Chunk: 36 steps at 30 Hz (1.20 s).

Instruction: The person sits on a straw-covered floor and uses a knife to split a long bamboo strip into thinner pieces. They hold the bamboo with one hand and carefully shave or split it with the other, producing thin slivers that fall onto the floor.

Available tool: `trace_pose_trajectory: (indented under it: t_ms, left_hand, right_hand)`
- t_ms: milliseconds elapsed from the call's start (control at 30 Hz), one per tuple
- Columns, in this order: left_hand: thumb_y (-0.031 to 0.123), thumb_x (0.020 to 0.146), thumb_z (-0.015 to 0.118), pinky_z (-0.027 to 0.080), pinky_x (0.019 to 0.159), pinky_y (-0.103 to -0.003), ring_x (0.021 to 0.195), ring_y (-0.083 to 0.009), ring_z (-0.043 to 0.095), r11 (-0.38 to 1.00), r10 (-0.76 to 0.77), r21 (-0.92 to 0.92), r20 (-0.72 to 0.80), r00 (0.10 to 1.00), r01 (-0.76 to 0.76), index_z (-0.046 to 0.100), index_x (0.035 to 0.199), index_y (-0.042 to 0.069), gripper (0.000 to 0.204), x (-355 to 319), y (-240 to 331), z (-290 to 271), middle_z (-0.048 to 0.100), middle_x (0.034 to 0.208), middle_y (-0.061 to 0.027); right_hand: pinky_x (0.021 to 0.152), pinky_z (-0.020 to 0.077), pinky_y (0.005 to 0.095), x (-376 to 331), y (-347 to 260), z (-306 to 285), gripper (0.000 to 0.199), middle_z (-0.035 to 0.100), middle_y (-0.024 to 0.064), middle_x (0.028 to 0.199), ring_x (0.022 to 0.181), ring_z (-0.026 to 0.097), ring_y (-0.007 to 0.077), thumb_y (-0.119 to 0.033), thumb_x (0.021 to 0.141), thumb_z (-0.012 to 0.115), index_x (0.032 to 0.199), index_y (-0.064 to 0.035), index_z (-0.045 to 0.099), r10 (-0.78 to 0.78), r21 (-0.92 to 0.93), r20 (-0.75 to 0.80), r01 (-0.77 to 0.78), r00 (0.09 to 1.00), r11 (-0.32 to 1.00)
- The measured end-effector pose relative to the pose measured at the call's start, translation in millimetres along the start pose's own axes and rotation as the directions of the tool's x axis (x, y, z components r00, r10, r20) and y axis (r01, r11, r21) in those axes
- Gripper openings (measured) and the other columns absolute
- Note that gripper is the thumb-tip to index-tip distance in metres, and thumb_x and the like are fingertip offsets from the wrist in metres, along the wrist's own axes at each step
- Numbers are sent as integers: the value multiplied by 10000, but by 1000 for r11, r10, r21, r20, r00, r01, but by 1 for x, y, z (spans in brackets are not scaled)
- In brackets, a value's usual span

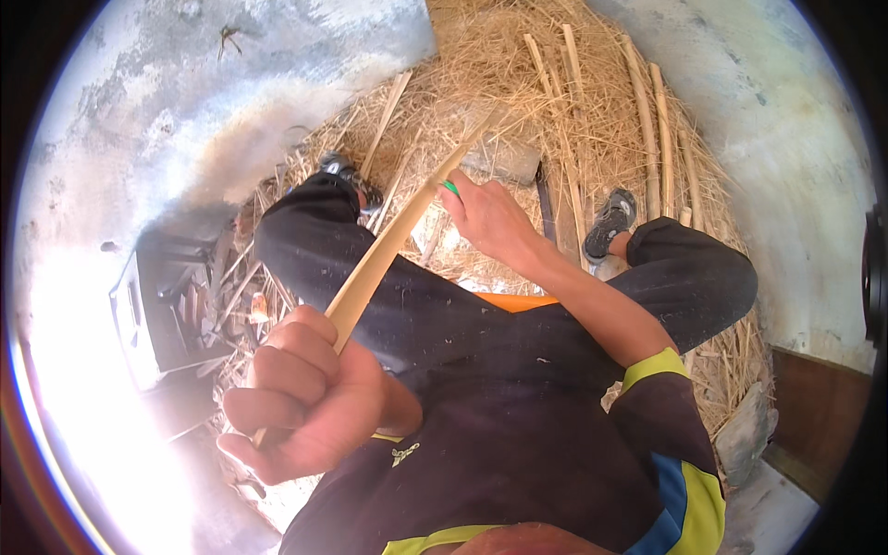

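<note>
Bamboo strip (393,242) ran slantwise over the person's lap, probably to steady it along its length. The left hand (301,398) had its fingers clenched around the near end; the right hand (490,217) gripped farther up, something green (450,187) beside the fingers. Straw (518,74) blurred the far tip, and glare washed out the lower left.

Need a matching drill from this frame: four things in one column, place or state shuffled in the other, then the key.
Things:
1. left hand
2. right hand
3. long pale split bamboo strip
4. thick tan bamboo poles

Places or states:
A. lying on the straw, upper right
B. fisted around the strip's near end
C. slanting across the dark-trousered lap
D. grips a green-handled tool at the strip's far part

Pairs: 1-B, 2-D, 3-C, 4-A
</note>
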<state>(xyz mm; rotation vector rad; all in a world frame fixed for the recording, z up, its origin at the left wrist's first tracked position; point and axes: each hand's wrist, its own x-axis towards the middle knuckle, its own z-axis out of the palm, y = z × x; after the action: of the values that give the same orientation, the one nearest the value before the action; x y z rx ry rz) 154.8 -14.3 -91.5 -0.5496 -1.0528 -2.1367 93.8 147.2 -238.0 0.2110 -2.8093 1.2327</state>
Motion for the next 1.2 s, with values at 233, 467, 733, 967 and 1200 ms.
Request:
trace_pose_trajectory:
  t_ms: [233,467,733,967,1200]
  left_hand:
    - [388,898,364,144,429,-260,397,-85,102,998,36,59,-41,999,-33,186,546,176,448,6,4,-25,145,458,31]
    - [361,908,344,132,422,-264,389,-85,94,999,38,-41,68,997,-36,192,547,177,433,-1,3,-28,150,456,31]
    - [371,932,306,145,392,-258,346,-84,161,998,46,27,174,984,-51,268,557,156,434,-1,4,-24,206,425,27]
    - [373,940,283,145,379,-260,334,-81,178,995,57,68,179,982,-70,297,557,148,445,1,2,-23,229,413,25]
    - [339,911,327,133,425,-268,380,-84,98,1000,12,-30,204,979,-6,214,547,172,416,1,2,-17,155,449,33]
  right_hand:
    - [542,443,483,2,6,1,257,529,261,549,555,571,409,-206,942,439,938,37,525,267,-48,239,-263,933,964]
    - [551,468,497,-9,16,10,320,544,239,553,577,584,413,-275,948,437,957,32,527,145,-139,103,-130,984,982]
    - [411,461,390,-13,5,-1,358,563,141,533,468,574,292,-260,972,386,1048,67,510,185,-79,224,-172,957,982]
    - [478,420,485,-31,-12,4,228,525,231,535,518,556,416,-199,911,514,967,23,514,-23,107,-2,23,1000,994]
    - [478,451,462,-38,-38,-8,252,535,210,523,497,564,400,-218,936,473,979,28,511,-76,44,43,74,996,996]
